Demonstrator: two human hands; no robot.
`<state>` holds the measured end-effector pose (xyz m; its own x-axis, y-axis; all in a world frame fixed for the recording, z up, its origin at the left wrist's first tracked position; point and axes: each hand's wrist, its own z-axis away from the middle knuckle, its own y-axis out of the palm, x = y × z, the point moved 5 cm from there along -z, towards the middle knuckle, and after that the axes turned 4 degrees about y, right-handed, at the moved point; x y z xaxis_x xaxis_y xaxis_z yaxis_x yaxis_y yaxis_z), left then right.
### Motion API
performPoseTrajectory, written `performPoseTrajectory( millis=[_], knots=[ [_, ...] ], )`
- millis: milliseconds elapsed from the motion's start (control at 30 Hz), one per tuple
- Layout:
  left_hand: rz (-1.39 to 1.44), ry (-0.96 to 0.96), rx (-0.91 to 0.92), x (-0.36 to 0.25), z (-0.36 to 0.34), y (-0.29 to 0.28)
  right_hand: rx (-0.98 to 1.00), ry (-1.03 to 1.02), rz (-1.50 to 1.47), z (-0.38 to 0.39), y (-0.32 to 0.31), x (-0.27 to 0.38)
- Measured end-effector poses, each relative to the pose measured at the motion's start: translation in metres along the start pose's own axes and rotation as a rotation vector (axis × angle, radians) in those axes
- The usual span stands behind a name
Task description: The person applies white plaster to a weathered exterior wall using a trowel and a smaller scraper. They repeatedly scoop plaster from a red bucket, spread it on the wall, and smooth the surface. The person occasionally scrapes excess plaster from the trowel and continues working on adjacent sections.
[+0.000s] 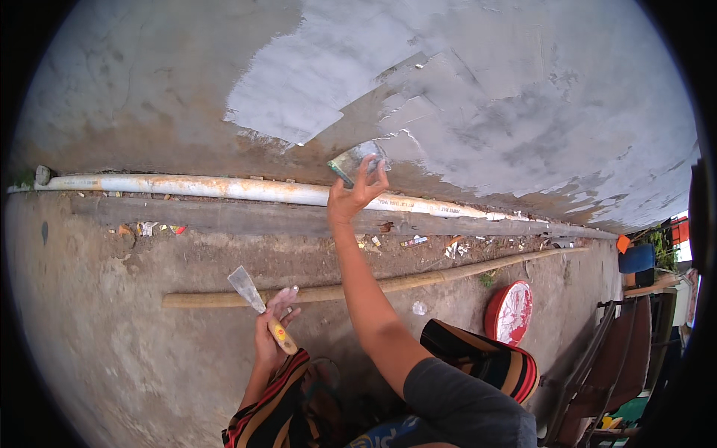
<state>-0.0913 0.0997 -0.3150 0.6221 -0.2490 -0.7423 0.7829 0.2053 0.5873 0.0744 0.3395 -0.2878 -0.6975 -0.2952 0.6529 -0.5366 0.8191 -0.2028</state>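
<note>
Nearest, at the lower edge, is the person's dark grey sleeve point(470, 403), beside striped clothing point(478, 358). The right arm reaches up to a thin, flat spreader point(357, 163), which lies against the wall point(149, 97) just above its bottom edge. The right hand point(358, 196) grips it, fingertips spread on its face. It looks light, stiff yet slightly springy, and probably slippery where smeared; its greenish back edge seems the surest hold. Lower left, the left hand point(270, 332) holds a putty knife point(278, 334) by its yellow handle, blade up, the other fingers loosely apart. Pale coating point(299, 82) covers the wall above and to the right. Along the wall's foot runs a white pipe point(261, 192), then a plank point(194, 216). On the ground point(112, 321) lie a long pole point(388, 284) and, right, a red basin point(491, 317) smeared white inside.
</note>
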Motion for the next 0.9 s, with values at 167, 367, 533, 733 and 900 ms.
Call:
performPoseTrajectory(
  millis=[167,367,533,733,900],
  knots=[
    [-0.007,0.015,0.038,-0.004,0.001,0.003,0.241,0.097,-0.087,0.036,-0.018,0.01],
    [0.008,0.026,0.047,-0.002,-0.001,0.0,-0.143,0.343,-0.045,-0.019,-0.086,-0.023],
    [0.021,0.031,0.013,-0.007,0.002,-0.002,-0.237,0.352,-0.112,-0.068,-0.066,-0.013],
    [0.006,0.037,0.005,-0.009,0.003,-0.015,-0.158,0.296,-0.088,-0.044,-0.022,0.024],
    [-0.018,0.006,0.001,-0.007,0.001,-0.013,0.165,0.019,-0.076,0.004,-0.003,0.052]
  ],
)
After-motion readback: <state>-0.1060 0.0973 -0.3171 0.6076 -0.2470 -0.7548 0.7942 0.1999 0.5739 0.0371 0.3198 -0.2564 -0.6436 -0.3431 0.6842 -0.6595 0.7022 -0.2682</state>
